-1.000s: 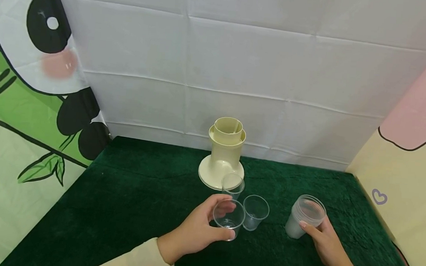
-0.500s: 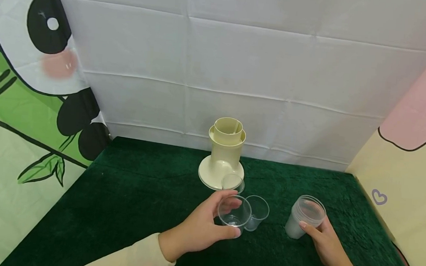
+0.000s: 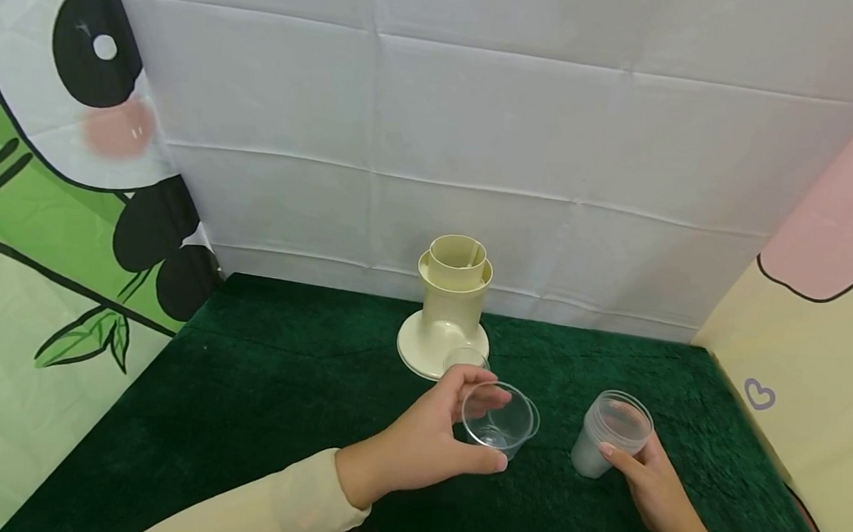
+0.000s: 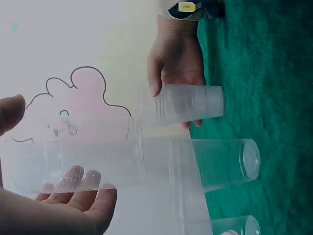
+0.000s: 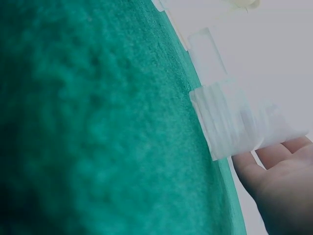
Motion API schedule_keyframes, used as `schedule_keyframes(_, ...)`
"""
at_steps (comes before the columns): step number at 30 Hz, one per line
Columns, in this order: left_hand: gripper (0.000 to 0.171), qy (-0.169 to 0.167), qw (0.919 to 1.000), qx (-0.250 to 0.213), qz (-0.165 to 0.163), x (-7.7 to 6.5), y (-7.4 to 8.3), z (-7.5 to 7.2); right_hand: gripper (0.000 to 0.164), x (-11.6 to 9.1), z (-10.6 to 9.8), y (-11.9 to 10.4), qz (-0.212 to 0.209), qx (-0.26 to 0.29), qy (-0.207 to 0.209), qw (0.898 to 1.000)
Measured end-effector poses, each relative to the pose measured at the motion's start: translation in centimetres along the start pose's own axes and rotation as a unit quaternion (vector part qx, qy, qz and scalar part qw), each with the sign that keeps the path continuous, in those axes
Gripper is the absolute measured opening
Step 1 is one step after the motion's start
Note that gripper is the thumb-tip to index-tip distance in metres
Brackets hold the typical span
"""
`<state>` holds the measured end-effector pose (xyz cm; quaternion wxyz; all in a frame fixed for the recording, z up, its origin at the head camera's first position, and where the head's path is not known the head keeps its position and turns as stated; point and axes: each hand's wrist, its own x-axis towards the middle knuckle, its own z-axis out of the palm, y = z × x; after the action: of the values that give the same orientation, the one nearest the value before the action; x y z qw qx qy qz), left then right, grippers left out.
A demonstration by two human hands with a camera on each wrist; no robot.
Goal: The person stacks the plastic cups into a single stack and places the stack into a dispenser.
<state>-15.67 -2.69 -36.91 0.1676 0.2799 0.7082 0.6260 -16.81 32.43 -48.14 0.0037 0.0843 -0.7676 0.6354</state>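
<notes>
My left hand [image 3: 431, 438] holds a clear plastic cup [image 3: 498, 422] upright, thumb on its near side and fingers on its far side. In the left wrist view this cup hangs a little apart above a second clear cup [image 4: 222, 164] standing on the cloth. From the head view the held one largely covers that second cup. Behind the left fingers shows the rim of a third clear cup [image 3: 464, 356]. On the right, my right hand [image 3: 660, 493] grips a nested stack of clear cups [image 3: 612, 438] with its thumb across the near side; the stack stands upright.
A cream plastic stand [image 3: 453, 306], with a round base and nested tubes on top, stands at the back of the table. Dark green cloth [image 3: 298, 373] covers the table. A white sheet [image 3: 483, 120] hangs behind it, with printed cartoon sheets at both sides.
My left hand has moved right and slightly away from me with its cup, coming over the second standing cup. My right hand and the stack have stayed in place.
</notes>
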Motion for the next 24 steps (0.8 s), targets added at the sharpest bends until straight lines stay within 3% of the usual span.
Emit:
schedule_keyframes(9, 0.073, -0.019, 0.9998, -0.006, 0.006, 1.9, 1.0, 0.5, 0.056, 0.0, 0.1, -0.2, 0.013, -0.005, 0.003, 1.0)
schedule_keyframes(15, 0.074, -0.025, 0.9995, -0.016, -0.013, 3.3, 1.3, 0.5, 0.056, 0.0, 0.2, -0.4, 0.016, -0.001, 0.002, 1.0)
schedule_keyframes(24, 0.074, -0.004, 0.9994, -0.018, -0.028, 5.7, 1.8, 0.6, 0.057, 0.0, 0.1, -0.4, 0.019, -0.01, 0.008, 1.0)
